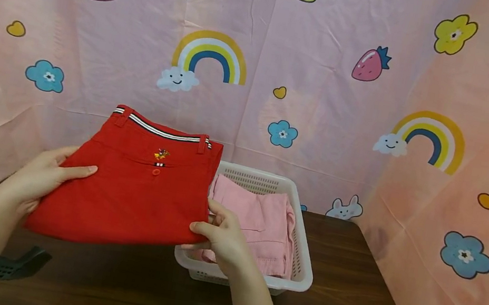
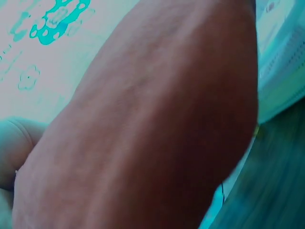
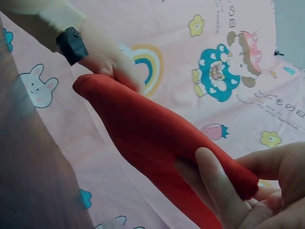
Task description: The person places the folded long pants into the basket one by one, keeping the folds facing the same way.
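Folded red shorts [image 1: 137, 194] with a striped waistband, a small embroidered figure and a button hang in the air between both hands in the head view. My left hand [image 1: 46, 172] grips their left side, thumb on the front and fingers behind. At the lower right edge, my right hand [image 1: 222, 234] pinches the cloth between thumb and fingers. The right wrist view shows the right fingers [image 3: 217, 183] around the folded edge of the red cloth [image 3: 143, 129]. In the left wrist view the back of the left hand [image 2: 138, 124] fills most of the picture and hides the shorts.
Behind the right hand, a white plastic basket [image 1: 303, 247] stands on the dark wooden table [image 1: 336, 300]. Folded pink clothing [image 1: 257, 224] lies inside it. A pink patterned cloth [image 1: 323, 79] hangs behind the table and along its sides.
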{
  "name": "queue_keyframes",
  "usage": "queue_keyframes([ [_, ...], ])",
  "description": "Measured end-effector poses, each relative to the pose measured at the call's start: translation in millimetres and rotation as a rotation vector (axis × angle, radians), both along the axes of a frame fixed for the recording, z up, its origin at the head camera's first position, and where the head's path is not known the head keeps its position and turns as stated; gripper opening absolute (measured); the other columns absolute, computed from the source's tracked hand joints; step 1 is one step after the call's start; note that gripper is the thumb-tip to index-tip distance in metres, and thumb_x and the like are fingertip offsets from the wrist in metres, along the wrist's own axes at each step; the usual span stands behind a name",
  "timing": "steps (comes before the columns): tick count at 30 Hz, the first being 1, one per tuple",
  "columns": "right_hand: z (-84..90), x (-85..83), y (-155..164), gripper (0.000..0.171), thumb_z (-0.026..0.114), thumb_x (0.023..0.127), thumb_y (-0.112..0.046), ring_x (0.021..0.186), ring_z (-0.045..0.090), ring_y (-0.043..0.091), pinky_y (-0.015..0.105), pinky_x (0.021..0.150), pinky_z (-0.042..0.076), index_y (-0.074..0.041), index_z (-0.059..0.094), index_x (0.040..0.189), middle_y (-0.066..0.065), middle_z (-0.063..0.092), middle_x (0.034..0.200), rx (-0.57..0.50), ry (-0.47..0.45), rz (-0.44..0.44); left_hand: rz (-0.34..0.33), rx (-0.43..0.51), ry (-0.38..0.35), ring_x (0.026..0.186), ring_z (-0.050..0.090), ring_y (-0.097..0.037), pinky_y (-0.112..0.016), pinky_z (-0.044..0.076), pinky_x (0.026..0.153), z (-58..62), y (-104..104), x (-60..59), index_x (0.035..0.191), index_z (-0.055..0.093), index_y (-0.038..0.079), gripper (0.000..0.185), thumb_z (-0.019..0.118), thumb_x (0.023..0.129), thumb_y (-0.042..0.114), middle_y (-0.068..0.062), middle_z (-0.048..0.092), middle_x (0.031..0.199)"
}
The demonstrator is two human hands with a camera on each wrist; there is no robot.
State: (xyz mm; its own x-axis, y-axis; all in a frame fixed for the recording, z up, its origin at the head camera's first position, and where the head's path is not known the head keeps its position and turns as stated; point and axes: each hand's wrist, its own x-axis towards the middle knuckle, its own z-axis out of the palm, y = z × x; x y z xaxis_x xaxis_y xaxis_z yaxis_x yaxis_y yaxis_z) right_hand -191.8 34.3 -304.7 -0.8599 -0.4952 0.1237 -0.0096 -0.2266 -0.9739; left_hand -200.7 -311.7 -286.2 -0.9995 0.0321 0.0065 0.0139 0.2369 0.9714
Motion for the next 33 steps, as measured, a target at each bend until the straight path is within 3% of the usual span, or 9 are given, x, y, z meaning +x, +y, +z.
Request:
queue_keyframes([
  [3,1.1,-1.0,8.6,0.048,0.054,0.089,0.006,0.092,0.066,0.033,0.042,0.064,0.056,0.0,0.047,0.137,0.021,0.061,0.111,-0.004,0.003,0.012,-0.027,0.075,-0.001,0.077,0.068,-0.02,-0.037,0.056,0.066,1.9,8.9,-0.7,0.118,0.047,0.03,0.027,0.06,0.095,0.024,0.007,0.066,0.093],
  [17,14.8,-1.8,52.0,0.053,0.053,0.09,0.004,0.096,0.065,0.033,0.043,0.066,0.056,0.0,0.04,0.142,0.022,0.057,0.12,0.053,0.028,0.007,-0.086,0.221,0.01,0.082,0.067,-0.021,-0.038,0.056,0.07,5.5,55.4,-8.2,0.125,0.047,0.019,0.037,0.065,0.093,0.022,0.001,0.065,0.099],
  [33,25.7,-1.1,105.3,0.055,0.054,0.09,0.003,0.096,0.063,0.033,0.042,0.067,0.056,0.005,0.037,0.142,0.022,0.055,0.119,0.112,0.06,-0.043,-0.092,0.218,0.059,0.086,0.066,-0.018,-0.035,0.054,0.075,9.2,108.2,-10.0,0.138,0.037,0.005,0.058,0.065,0.093,0.027,-0.001,0.063,0.102],
])
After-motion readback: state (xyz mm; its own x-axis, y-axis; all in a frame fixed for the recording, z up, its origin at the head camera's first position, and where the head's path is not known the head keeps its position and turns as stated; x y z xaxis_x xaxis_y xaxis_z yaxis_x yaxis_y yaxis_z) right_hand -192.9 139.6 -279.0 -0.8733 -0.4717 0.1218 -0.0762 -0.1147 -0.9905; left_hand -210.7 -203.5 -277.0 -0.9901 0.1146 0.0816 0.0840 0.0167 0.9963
